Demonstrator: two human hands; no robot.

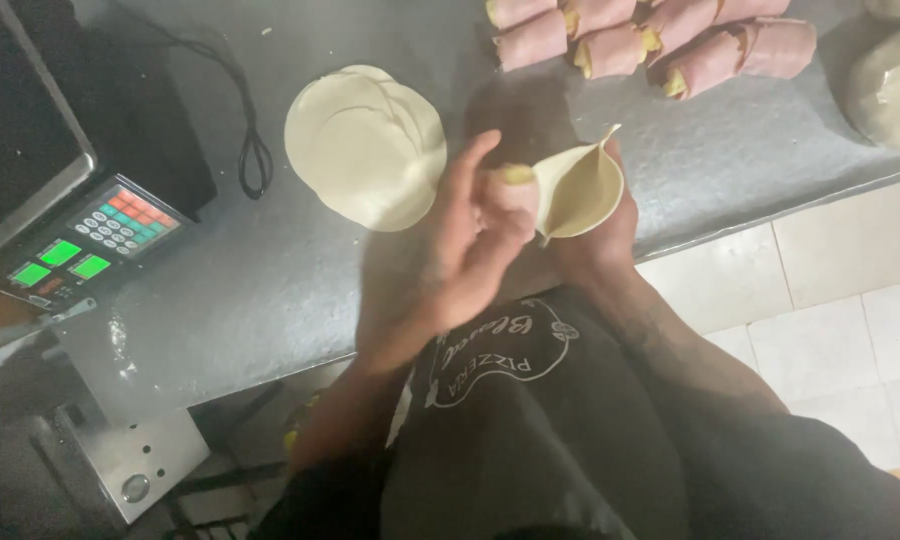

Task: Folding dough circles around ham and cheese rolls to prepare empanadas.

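Two hands meet over the near edge of a grey metal table [270, 270]. The right hand [598, 225] cups a round piece of pale dough [580, 188], which bends up like a little bowl. The left hand [470, 250] presses a pink ham roll [515, 190] into the dough. Just to the left lies a stack of flat dough rounds [365, 145]. At the far side sits a row of ham rolls [660, 40] with yellow cheese inside. A scale with coloured buttons [90, 240] stands at the far left, beside a black cable [250, 150]. A dark apron [530, 420] is near the bottom.
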